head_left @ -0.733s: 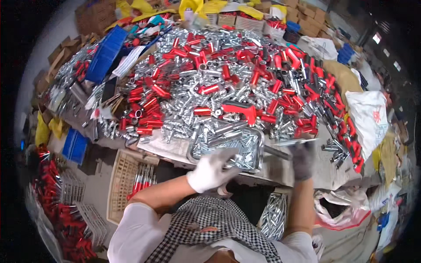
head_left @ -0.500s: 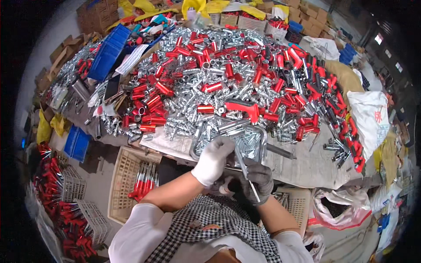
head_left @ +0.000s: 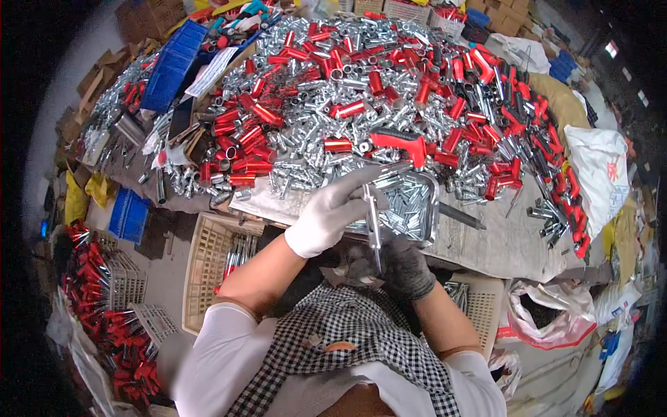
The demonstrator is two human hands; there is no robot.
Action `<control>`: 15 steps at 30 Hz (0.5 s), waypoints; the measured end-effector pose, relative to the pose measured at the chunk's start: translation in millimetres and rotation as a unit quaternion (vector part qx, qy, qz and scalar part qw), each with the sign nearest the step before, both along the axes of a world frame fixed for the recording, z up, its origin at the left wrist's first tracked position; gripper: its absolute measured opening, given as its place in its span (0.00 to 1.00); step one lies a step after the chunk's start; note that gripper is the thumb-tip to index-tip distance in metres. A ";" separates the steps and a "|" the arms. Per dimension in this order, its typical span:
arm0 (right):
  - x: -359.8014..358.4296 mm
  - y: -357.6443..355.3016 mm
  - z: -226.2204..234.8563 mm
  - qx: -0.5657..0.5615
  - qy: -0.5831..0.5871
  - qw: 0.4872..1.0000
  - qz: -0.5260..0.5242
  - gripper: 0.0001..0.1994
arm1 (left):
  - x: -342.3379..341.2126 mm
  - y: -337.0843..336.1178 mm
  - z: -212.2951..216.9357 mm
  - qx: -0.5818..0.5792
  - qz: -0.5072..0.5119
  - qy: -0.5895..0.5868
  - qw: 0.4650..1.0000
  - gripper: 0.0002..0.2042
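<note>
A slim metal rod [head_left: 373, 226] stands almost vertical at the centre of the frame, between two gloved hands

Its long axis leans slightly, upper end toward the tray [head_left: 435, 203], lower end toward the checked apron [head_left: 319, 326]; the dark-gloved right hand [head_left: 406, 267] closes around its lower part, while the white-gloved left hand [head_left: 323, 219] has its index finger stretched out and its other fingers bent beside the rod, though whether they grip it I cannot tell; the table's [head_left: 517, 233] near edge runs just below the tray, its pale covering exposed at centre right; countable are one tray, one dark bar [head_left: 462, 215] to its right, one red-and-black handle [head_left: 401, 142] above, and two cream crates [head_left: 200, 271] below the edge
</note>
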State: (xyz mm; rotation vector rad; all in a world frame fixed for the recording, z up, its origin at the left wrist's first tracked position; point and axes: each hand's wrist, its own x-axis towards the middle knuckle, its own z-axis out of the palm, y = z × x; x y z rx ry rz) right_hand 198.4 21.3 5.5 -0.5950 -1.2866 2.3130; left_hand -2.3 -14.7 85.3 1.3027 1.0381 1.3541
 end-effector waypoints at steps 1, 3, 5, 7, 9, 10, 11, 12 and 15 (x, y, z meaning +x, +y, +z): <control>-7.9 -12.3 18.6 -0.172 0.073 0.982 0.039 0.32 | 1.4 1.8 2.0 -0.014 -0.023 -0.022 0.999 0.23; -13.0 -13.9 4.7 -0.033 0.026 0.999 0.016 0.26 | 2.9 4.8 -9.1 -0.037 -0.024 -0.029 0.999 0.22; -15.5 -15.2 -6.2 0.035 -0.033 0.996 -0.075 0.23 | 8.5 6.2 -10.6 -0.007 0.070 0.061 0.996 0.22; -20.5 -14.3 -11.9 0.168 -0.065 0.975 -0.128 0.22 | 11.7 4.2 -11.1 -0.002 0.118 0.148 0.982 0.21; -23.2 -15.8 -7.2 0.132 -0.053 0.981 -0.134 0.20 | 13.9 2.8 -10.6 0.004 0.153 0.199 0.968 0.20; -24.9 -17.3 -7.3 0.086 -0.051 0.985 -0.142 0.19 | 13.8 3.5 -11.7 0.005 0.156 0.201 0.967 0.20; -25.8 -18.1 -6.5 0.087 -0.049 0.985 -0.139 0.19 | 13.1 4.7 -13.6 -0.043 0.137 0.113 0.983 0.20; -26.4 -18.8 -4.9 0.052 -0.040 0.988 -0.142 0.18 | 13.1 5.7 -15.8 -0.090 0.117 0.024 0.989 0.20; -29.4 -15.9 1.0 -0.004 -0.022 0.989 -0.146 0.17 | 18.2 8.9 -16.7 -0.033 0.136 0.019 0.990 0.21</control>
